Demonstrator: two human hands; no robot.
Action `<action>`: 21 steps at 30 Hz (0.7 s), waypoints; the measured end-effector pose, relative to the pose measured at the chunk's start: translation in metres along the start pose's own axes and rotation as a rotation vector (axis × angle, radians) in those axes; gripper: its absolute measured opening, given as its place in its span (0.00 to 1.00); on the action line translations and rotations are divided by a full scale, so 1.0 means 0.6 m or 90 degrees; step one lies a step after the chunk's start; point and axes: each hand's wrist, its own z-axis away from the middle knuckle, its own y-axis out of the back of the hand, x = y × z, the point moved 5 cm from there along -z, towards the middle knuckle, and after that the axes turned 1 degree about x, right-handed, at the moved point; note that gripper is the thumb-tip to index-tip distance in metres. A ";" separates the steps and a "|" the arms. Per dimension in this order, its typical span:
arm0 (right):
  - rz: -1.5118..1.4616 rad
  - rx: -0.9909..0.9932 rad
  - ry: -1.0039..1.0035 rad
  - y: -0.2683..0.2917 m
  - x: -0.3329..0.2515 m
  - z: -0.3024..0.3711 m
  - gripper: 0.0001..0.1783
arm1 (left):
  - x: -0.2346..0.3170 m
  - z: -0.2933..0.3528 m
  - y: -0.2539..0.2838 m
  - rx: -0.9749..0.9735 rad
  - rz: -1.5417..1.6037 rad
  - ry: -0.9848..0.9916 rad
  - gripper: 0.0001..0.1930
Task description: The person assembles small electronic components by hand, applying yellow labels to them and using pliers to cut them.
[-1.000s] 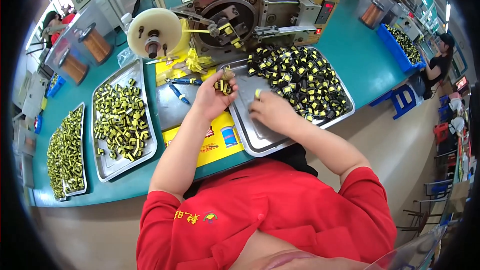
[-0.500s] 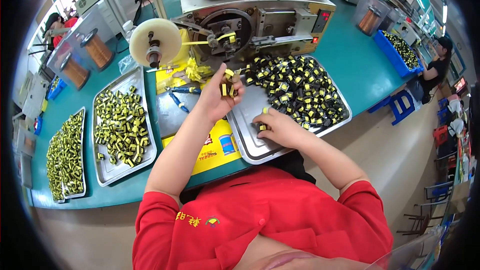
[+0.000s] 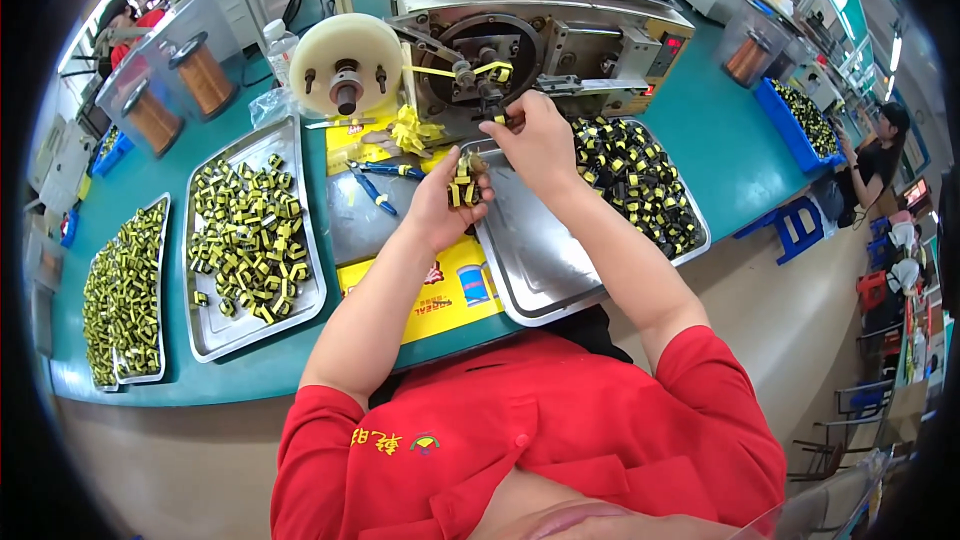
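Observation:
My left hand (image 3: pixel 440 208), palm up and fingers curled, cradles several small black-and-yellow transformers (image 3: pixel 463 192) in front of the machine. Higher and to its right, my right hand (image 3: pixel 540 145) pinches a small dark transformer (image 3: pixel 497 119) at the spindle of the taping machine (image 3: pixel 598 55); the fingertips partly hide it. A yellow tape (image 3: pixel 432 70) runs from the white reel (image 3: pixel 346 52) to the spindle head. Below my right forearm lies a metal tray (image 3: pixel 545 270), its right part heaped with black-and-yellow transformers (image 3: pixel 640 185).
Left of my arm is another tray (image 3: pixel 205 340) of yellow-wrapped transformers, with further full trays (image 3: pixel 160 325) beyond. Blue-handled pliers (image 3: pixel 375 190) and crumpled yellow tape (image 3: pixel 413 130) lie by the machine. A blue bin (image 3: pixel 800 145) stands near a seated person (image 3: pixel 880 165) at the right.
My right hand has risen from the tray to the machine's spindle with a transformer. My left hand has lowered slightly, still holding its handful. The whole view has shifted a little.

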 end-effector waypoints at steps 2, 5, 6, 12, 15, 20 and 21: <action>0.066 0.054 0.013 -0.008 0.011 -0.003 0.19 | -0.001 0.000 -0.003 -0.017 0.006 0.006 0.18; 0.043 0.083 -0.015 -0.015 0.018 -0.001 0.19 | -0.002 -0.001 -0.006 -0.028 0.006 0.007 0.17; 0.043 0.080 -0.015 -0.018 0.017 -0.001 0.19 | -0.003 -0.001 -0.005 -0.022 0.001 0.003 0.17; -0.042 0.051 -0.095 -0.025 0.013 -0.009 0.19 | -0.002 0.001 -0.001 -0.017 0.006 -0.010 0.16; -0.029 0.082 -0.082 -0.026 0.020 -0.013 0.19 | -0.004 -0.002 -0.004 -0.020 0.016 -0.001 0.16; -0.136 0.067 -0.035 -0.029 0.030 -0.006 0.22 | -0.002 0.000 -0.005 -0.013 0.002 -0.011 0.16; -0.137 0.068 -0.036 -0.023 0.028 0.002 0.22 | 0.001 0.003 0.001 -0.003 0.000 -0.014 0.16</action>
